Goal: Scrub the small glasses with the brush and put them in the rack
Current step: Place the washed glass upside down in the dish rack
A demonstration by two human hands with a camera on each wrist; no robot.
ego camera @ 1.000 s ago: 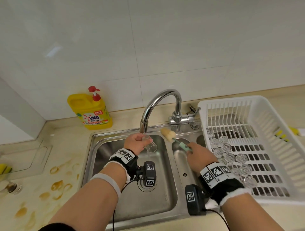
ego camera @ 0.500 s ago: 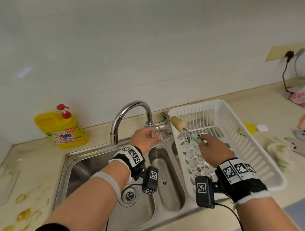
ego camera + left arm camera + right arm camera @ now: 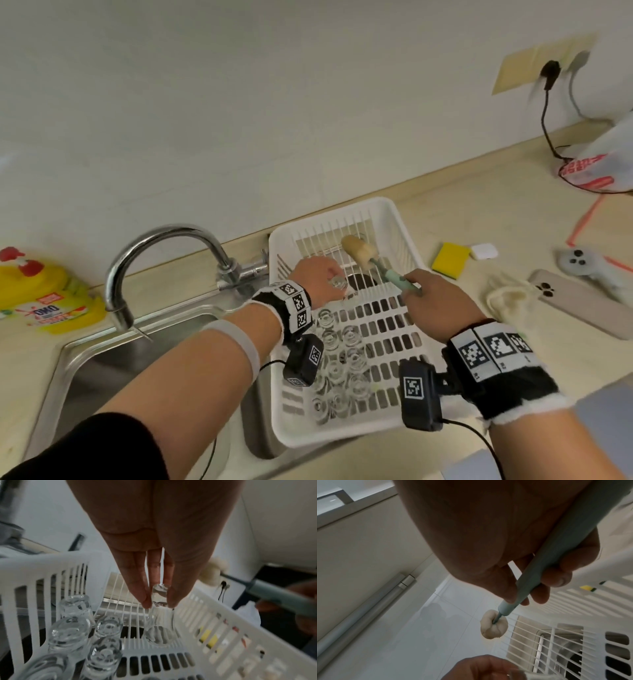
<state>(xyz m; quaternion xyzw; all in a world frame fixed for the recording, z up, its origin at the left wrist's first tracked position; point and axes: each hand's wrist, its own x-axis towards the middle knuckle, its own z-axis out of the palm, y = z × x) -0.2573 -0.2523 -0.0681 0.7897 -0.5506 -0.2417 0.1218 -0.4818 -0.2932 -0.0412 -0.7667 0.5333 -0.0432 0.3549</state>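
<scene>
Several small glasses (image 3: pixel 337 373) stand upside down in a double row at the near-left of the white rack (image 3: pixel 404 219), around 7 o'clock from its middle. Just beyond them, toward 12 o'clock, the left hand (image 3: pixel 317 281) pinches one more glass (image 3: pixel 159 616) by its base, mouth down, just above the rack floor; a second ago that glass was under the tap (image 3: pixel 164 246) over the sink (image 3: pixel 78 346), so the rinse looks finished and only the set-down remains. At 2 o'clock, the right hand (image 3: pixel 435 305) has come across too, fingers wrapped round the brush (image 3: pixel 359 253), its sponge head raised over the rack's far end.
</scene>
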